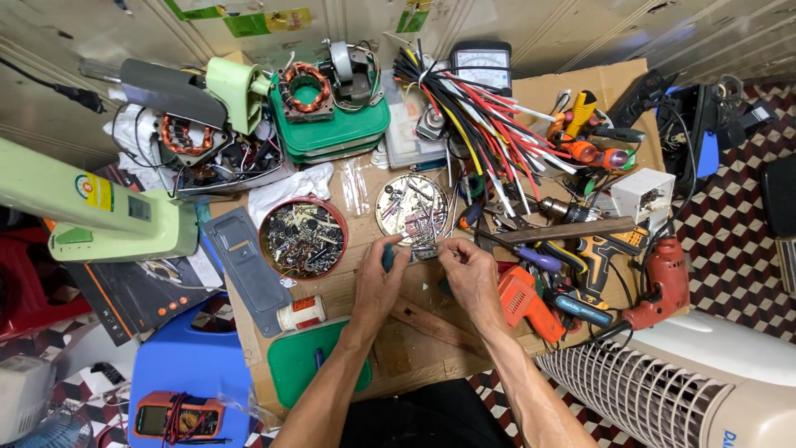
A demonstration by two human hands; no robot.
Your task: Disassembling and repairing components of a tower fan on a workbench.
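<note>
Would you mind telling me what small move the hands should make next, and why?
Probably bring the screwdriver tip onto the small part. The left hand grips a screwdriver beside it, and the right hand pinches the part just below the dish of screws; tool and part look close but apart.

I can't make out the small part (421, 251) pinched between my hands; my fingers (448, 249) cover it.

I count two round tins of small parts (303, 237), two copper-wound stators (305, 86), two multimeters (177, 416) and two hands (378, 282).
</note>
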